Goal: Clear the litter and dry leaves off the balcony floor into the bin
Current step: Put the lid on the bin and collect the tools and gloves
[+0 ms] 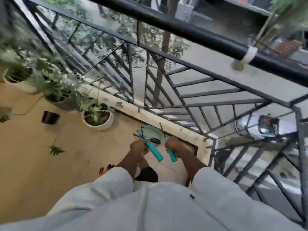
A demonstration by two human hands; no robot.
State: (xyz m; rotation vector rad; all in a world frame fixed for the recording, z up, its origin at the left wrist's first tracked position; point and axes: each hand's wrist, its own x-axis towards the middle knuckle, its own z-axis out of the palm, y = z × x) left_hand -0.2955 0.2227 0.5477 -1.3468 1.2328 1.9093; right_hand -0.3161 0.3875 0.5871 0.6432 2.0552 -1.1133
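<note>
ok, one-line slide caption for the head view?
Left hand and right hand each grip a teal-handled garden tool above a teal dish by the railing.

left hand (139,147): grips a teal-handled rake tool (154,150), its prongs beyond the fingers
right hand (173,145): grips a second teal-handled tool (171,154)
teal bowl (154,133): just beyond both fingertips
green leaf (55,150): on floor, well left of fingers

**Colours on the balcony**

We see a tan balcony floor (30,164) with a cream kerb (150,117) along its edge. The railing (183,95) is black, its bars fanning out in slanted lines. Our two tools have teal handles (155,151), matching the pale teal bowl (154,133) beneath them. Our sleeves (108,184) are light grey. One plant pot (100,125) is cream, another grey (65,105), and a small pot (50,117) is black. The fallen leaf (55,150) is green, as is the potted foliage (50,77).
</note>
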